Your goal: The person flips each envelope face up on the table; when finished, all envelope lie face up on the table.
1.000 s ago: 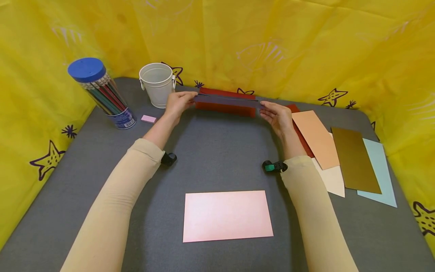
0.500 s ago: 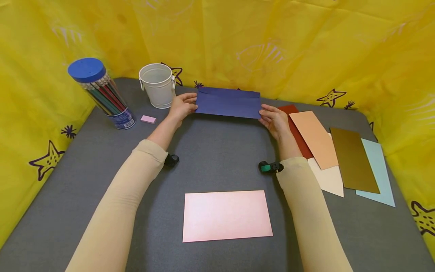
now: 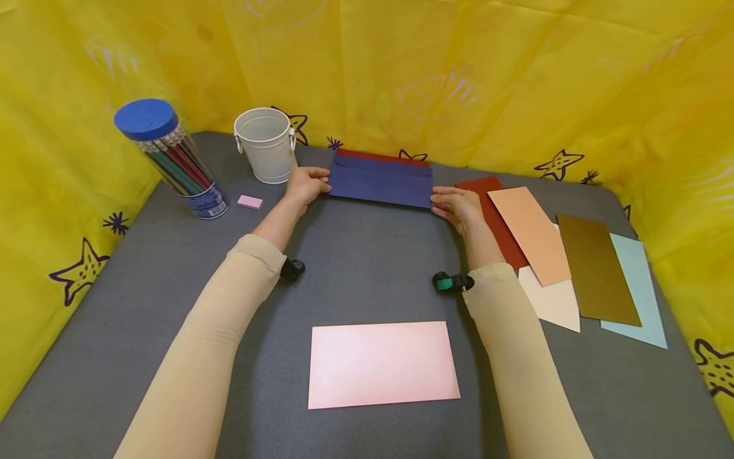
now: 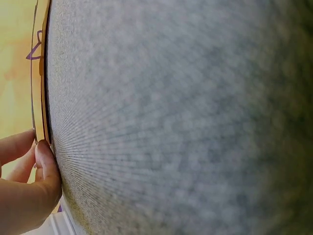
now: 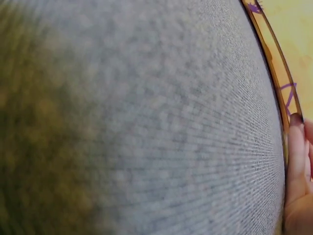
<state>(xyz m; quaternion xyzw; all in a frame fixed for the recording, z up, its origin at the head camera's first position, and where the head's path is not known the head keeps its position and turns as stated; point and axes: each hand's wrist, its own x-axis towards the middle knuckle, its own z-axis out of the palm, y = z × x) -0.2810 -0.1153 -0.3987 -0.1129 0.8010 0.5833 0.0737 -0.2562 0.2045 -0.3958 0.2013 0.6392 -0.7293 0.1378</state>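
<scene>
Envelope (image 3: 381,181), navy, between 2 hands: left hand (image 3: 306,183) pinches one end, right hand (image 3: 457,206) apparently pinches other.

A grey felt-like table (image 3: 367,268) fills the lower part of the head view, its far corners rounded. A yellow plastic sheet (image 3: 459,76) stands round it on three sides as a wall, rising past the top of the frame. The sheet is creased and faintly glossy, printed with dark purple starfish (image 3: 559,164) along its lower edge and pale white fish outlines (image 3: 438,92) higher up. Light is even and soft, with only weak shadows on the table. In both wrist views the grey surface (image 4: 186,117) fills nearly the whole frame, blurred, with a strip of the yellow sheet at the edge.
</scene>
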